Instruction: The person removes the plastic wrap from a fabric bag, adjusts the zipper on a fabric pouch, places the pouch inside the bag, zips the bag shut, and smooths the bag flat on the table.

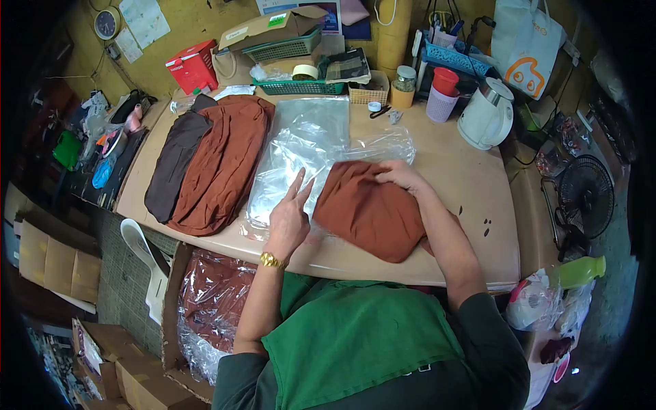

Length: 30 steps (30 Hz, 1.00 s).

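A rust-brown folded cloth (372,212) lies on the right half of the tan table (471,181). My right hand (403,176) grips its upper edge, fingers bent over the fabric. Over the clear plastic bags (301,137) in the middle, my left hand (292,217) has its fingers spread, with nothing in it, just left of the cloth. A gold watch is on the left wrist. Another rust-brown cloth pile (222,160) with a dark brown piece (176,164) lies at the left. A crumpled clear bag (386,145) sits behind the right hand.
Along the back stand a red box (193,66), a green basket (297,87), a jar (404,87), cups (443,102) and a white kettle (486,115). A carton (174,328) of plastic-wrapped brown cloth is below the front edge. A black fan (585,197) stands at the right.
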Each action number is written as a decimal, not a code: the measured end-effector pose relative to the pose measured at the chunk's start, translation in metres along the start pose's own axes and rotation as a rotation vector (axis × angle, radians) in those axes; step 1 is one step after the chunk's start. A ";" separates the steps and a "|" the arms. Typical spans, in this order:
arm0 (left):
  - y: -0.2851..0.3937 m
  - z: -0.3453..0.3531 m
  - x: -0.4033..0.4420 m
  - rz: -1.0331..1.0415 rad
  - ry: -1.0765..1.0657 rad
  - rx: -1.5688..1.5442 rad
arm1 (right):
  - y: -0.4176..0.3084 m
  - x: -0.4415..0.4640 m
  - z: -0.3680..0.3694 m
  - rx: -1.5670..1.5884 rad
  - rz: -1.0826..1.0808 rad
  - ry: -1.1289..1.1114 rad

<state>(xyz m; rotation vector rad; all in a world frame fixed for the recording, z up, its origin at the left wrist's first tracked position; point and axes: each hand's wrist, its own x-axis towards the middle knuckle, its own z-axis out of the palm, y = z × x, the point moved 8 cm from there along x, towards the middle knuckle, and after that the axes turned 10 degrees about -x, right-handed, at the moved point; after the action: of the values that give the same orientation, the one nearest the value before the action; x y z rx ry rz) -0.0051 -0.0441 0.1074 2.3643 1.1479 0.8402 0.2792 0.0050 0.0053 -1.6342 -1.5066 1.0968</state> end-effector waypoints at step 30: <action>0.214 0.028 -0.010 0.678 -0.432 -0.521 | -0.135 -0.068 -0.095 -0.626 -0.459 0.481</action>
<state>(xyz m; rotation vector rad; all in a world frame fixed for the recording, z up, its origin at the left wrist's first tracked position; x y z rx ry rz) 0.1320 -0.1813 0.2037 2.2978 -0.0678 0.6543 0.3048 -0.0377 0.1764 -1.6418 -1.8445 -0.0397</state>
